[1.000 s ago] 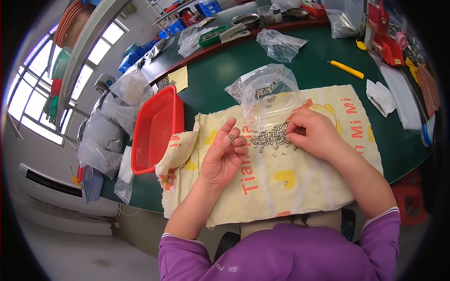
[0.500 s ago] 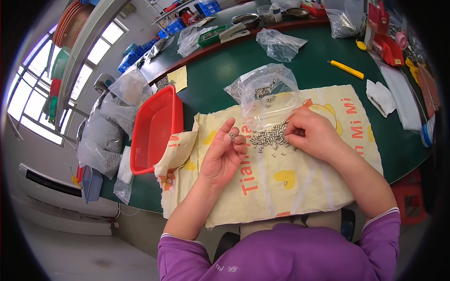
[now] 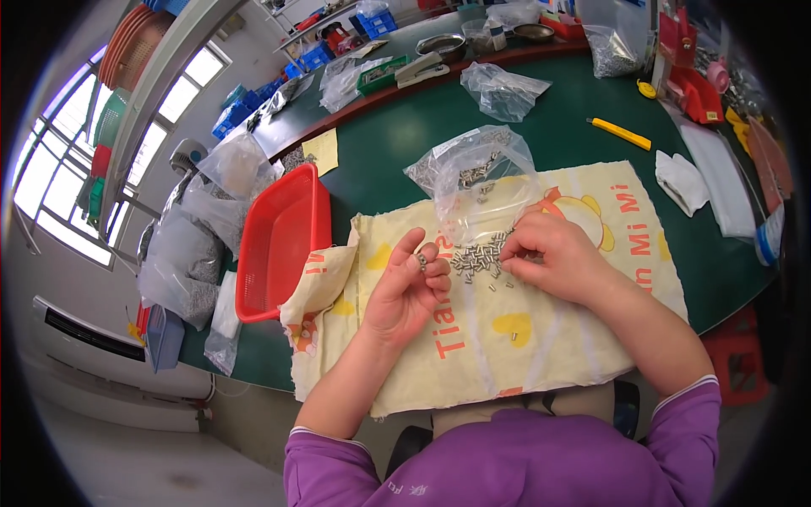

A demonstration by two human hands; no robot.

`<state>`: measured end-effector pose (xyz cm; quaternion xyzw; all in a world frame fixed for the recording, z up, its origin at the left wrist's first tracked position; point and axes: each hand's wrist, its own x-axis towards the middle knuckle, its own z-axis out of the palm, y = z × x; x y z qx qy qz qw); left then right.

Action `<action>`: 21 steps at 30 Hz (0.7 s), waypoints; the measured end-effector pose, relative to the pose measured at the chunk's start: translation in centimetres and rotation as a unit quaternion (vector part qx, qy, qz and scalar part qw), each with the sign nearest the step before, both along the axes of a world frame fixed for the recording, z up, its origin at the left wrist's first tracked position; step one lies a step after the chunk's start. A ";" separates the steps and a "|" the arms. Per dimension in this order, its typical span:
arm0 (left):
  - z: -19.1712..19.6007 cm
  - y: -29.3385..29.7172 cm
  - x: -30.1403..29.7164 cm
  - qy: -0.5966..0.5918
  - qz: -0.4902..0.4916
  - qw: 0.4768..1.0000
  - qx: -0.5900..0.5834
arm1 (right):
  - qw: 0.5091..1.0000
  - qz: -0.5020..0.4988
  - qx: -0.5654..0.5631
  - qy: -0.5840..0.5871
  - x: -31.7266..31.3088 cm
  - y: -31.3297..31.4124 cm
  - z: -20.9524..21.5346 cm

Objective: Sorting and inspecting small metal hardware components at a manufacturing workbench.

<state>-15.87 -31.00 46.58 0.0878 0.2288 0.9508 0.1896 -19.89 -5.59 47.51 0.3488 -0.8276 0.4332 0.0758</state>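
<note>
A pile of small silvery metal pins (image 3: pixel 476 260) lies on a yellow printed cloth (image 3: pixel 473 355) in front of me. To its left, my left hand (image 3: pixel 407 291) is raised palm up, its fingers curled around a few of the pins (image 3: pixel 423 261). Over the right edge of the pile is my right hand (image 3: pixel 562 258), thumb and fingers drawn together; whatever is between the fingertips is too small to make out. Behind the pile an open clear plastic bag (image 3: pixel 498 207) rests on the cloth with more pins inside it.
A red plastic basket (image 3: pixel 283 245) stands left of the cloth, beside several filled bags (image 3: pixel 182 262). On the green table (image 3: pixel 583 110) are a yellow cutter knife (image 3: pixel 621 133), a crumpled clear bag (image 3: pixel 504 89) and a white cloth (image 3: pixel 681 183). A stapler (image 3: pixel 422 69) sits on the raised back ledge.
My right hand has shifted slightly left along the pile's edge. The left hand keeps its pins, with its fingers slightly shifted. The whole view has tilted a little.
</note>
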 end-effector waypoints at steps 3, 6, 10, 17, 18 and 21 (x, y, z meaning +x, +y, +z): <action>-0.5 -0.1 -0.3 0.008 0.003 1.000 0.007 | 0.999 -0.018 0.000 0.033 0.4 -0.4 0.4; -0.9 -0.1 -0.6 0.016 0.020 1.000 -0.005 | 0.997 -0.048 -0.018 0.052 1.3 -1.7 1.3; -1.1 -0.3 -0.8 0.023 0.059 0.996 -0.057 | 0.995 -0.011 -0.030 0.091 2.5 -5.1 3.1; -1.5 -0.4 -1.0 0.042 0.051 0.992 -0.111 | 0.987 -0.047 -0.023 0.155 2.1 -7.6 3.1; -1.6 -0.3 -0.9 0.037 0.061 0.991 -0.116 | 0.987 -0.058 -0.020 0.148 2.1 -7.7 3.0; -1.8 -0.2 -1.0 0.030 0.078 0.989 -0.123 | 0.983 -0.064 -0.028 0.171 2.4 -7.8 3.1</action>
